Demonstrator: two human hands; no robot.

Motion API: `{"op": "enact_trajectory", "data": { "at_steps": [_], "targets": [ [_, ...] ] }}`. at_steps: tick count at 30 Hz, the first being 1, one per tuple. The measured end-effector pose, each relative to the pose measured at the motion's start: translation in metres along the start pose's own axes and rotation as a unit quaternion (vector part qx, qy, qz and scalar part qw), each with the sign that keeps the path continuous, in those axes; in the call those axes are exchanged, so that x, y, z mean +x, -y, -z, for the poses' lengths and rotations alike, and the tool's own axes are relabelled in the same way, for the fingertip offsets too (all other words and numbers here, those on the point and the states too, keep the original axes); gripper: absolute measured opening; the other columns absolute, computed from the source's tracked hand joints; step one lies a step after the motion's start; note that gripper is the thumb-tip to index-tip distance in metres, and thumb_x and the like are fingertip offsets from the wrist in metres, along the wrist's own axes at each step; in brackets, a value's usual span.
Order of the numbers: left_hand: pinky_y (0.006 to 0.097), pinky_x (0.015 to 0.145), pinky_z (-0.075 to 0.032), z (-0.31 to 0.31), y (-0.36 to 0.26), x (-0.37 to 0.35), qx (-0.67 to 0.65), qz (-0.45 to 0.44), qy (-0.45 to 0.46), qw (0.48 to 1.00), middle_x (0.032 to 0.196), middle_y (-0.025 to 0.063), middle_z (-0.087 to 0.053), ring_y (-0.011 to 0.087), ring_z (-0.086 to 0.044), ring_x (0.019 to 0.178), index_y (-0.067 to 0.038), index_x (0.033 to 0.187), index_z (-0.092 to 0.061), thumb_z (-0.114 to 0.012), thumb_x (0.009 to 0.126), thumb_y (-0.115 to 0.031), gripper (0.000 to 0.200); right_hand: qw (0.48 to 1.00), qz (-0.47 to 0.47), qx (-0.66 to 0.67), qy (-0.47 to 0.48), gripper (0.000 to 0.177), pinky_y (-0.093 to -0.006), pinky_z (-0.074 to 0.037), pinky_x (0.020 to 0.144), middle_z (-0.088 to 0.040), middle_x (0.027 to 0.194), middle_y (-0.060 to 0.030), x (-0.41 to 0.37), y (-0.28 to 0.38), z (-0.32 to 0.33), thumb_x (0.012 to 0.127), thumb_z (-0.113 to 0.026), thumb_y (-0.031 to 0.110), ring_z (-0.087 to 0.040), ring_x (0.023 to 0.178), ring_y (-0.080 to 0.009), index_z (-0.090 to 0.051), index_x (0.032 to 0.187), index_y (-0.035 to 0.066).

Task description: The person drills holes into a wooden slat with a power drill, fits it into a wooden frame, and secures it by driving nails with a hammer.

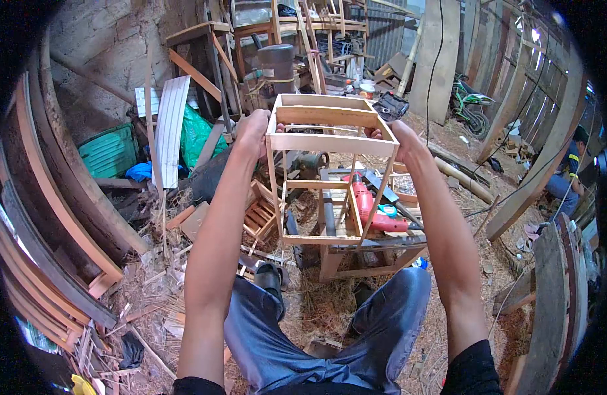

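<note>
Both hands hold up a light wooden frame (333, 143) with an open box-like top and thin legs. My left hand (254, 131) is closed round the top's left side, fingertips showing inside the rim. On the right side my right hand (401, 139) grips the same top, its fingers curled over the edge. Seen through and behind the frame is a low wooden workbench (343, 249). On the bench lie a red power tool (364, 201) and a dark metal bar (329, 214).
A small slatted wooden piece (258, 220) lies left of the bench. Curved boards (53, 191) lean at the far left. A wooden post (527, 184) slants at the right, with another person (570, 171) beyond it. Scraps and shavings cover the ground.
</note>
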State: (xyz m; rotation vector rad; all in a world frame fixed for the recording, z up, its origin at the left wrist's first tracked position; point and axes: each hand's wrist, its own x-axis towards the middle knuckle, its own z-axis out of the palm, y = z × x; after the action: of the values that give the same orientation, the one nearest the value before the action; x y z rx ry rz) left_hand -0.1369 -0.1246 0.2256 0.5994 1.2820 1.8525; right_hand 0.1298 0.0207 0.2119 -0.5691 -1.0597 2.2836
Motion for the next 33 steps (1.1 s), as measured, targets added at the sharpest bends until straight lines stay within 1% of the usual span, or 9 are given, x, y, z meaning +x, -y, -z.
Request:
{"op": "enact_trajectory", "data": {
  "at_steps": [9,12,13,17,21,24,26,30,33],
  "targets": [
    [0.0344,0.058,-0.057,0.002,-0.001,0.003,-0.083,0.047,0.065,0.993,0.075,0.0201,-0.058,0.0253,-0.062,0.06,0.013,0.101,-0.048,-0.032,0.086,-0.012,0.034,0.999,0.002,0.014,-0.03,0.033,-0.0223,-0.052,0.043,-0.057,0.08,-0.0142,-0.002,0.005,0.008,0.099,-0.037,0.021,-0.054,0.051,-0.0093,-0.043,0.118,-0.005],
    [0.0318,0.063,-0.057,0.004,-0.001,-0.003,-0.092,0.057,0.076,0.991,0.079,0.0194,-0.061,0.0234,-0.063,0.066,0.012,0.099,-0.052,-0.036,0.086,-0.011,0.031,0.991,0.066,-0.094,-0.065,0.044,-0.0231,-0.056,0.051,-0.059,0.074,-0.0076,-0.016,0.003,-0.003,0.098,-0.038,0.03,-0.058,0.055,-0.0097,-0.048,0.111,-0.011],
    [0.0306,0.065,-0.057,0.005,-0.002,-0.002,-0.089,0.057,0.097,0.99,0.08,0.0182,-0.062,0.022,-0.064,0.068,0.011,0.098,-0.054,-0.039,0.087,-0.01,0.028,0.982,0.117,-0.134,-0.057,0.045,-0.0236,-0.055,0.051,-0.061,0.079,-0.0078,-0.013,-0.003,-0.003,0.094,-0.051,0.036,-0.059,0.056,-0.0103,-0.052,0.108,-0.007],
    [0.0281,0.067,-0.056,-0.006,-0.022,-0.027,-0.061,0.008,0.119,0.991,0.084,0.0143,-0.065,0.0186,-0.064,0.07,0.008,0.098,-0.059,-0.052,0.09,-0.011,0.021,0.987,0.112,-0.112,-0.025,0.032,-0.0215,-0.052,0.053,-0.061,0.082,-0.0053,-0.009,-0.002,0.012,0.089,-0.061,0.027,-0.057,0.061,-0.0078,-0.056,0.101,-0.002],
    [0.0265,0.068,-0.057,-0.024,-0.045,-0.058,-0.016,-0.038,0.135,0.99,0.094,0.0129,-0.065,0.0174,-0.064,0.075,0.004,0.109,-0.055,-0.055,0.092,-0.012,0.023,0.917,0.211,-0.319,-0.114,0.031,-0.0271,-0.047,0.063,-0.065,0.094,-0.0007,-0.016,-0.027,0.014,0.095,-0.046,0.03,-0.053,0.074,-0.0091,-0.06,0.108,0.006],
    [0.0266,0.072,-0.056,-0.034,-0.049,-0.075,0.044,-0.076,0.147,0.985,0.099,0.0109,-0.063,0.0166,-0.064,0.081,0.002,0.118,-0.05,-0.059,0.09,-0.012,0.033,0.888,0.312,-0.276,-0.195,0.027,-0.03,-0.044,0.059,-0.06,0.081,-0.0052,-0.006,-0.065,0.013,0.091,-0.043,0.02,-0.053,0.068,-0.0137,-0.061,0.104,0.005],
    [0.0279,0.081,-0.053,-0.045,-0.049,-0.086,0.183,-0.155,0.124,0.963,0.099,0.0114,-0.063,0.0176,-0.063,0.089,0.004,0.121,-0.049,-0.066,0.085,-0.014,0.044,0.839,0.299,-0.36,-0.278,0.026,-0.0321,-0.045,0.062,-0.058,0.08,-0.007,-0.007,-0.088,0.009,0.09,-0.039,0.02,-0.054,0.069,-0.0151,-0.057,0.101,0.003],
    [0.0292,0.081,-0.05,-0.033,-0.035,-0.049,0.248,-0.279,0.139,0.917,0.104,0.0137,-0.064,0.0187,-0.063,0.093,0.007,0.115,-0.052,-0.071,0.074,-0.009,0.047,0.862,0.255,-0.359,-0.252,0.036,-0.0427,-0.049,0.077,-0.059,0.085,-0.0154,0.01,-0.13,0.032,0.094,-0.036,0.029,-0.058,0.075,-0.0254,-0.052,0.106,-0.001],
    [0.0296,0.083,-0.05,-0.011,-0.024,-0.024,0.333,-0.329,0.137,0.873,0.103,0.0146,-0.066,0.0196,-0.064,0.095,0.006,0.109,-0.057,-0.07,0.074,-0.008,0.04,0.752,0.053,-0.647,-0.116,0.057,-0.0424,-0.048,0.079,-0.064,0.093,-0.0254,-0.025,-0.126,0.022,0.093,-0.039,0.046,-0.063,0.089,-0.0356,-0.058,0.098,-0.007]
  ]
}}
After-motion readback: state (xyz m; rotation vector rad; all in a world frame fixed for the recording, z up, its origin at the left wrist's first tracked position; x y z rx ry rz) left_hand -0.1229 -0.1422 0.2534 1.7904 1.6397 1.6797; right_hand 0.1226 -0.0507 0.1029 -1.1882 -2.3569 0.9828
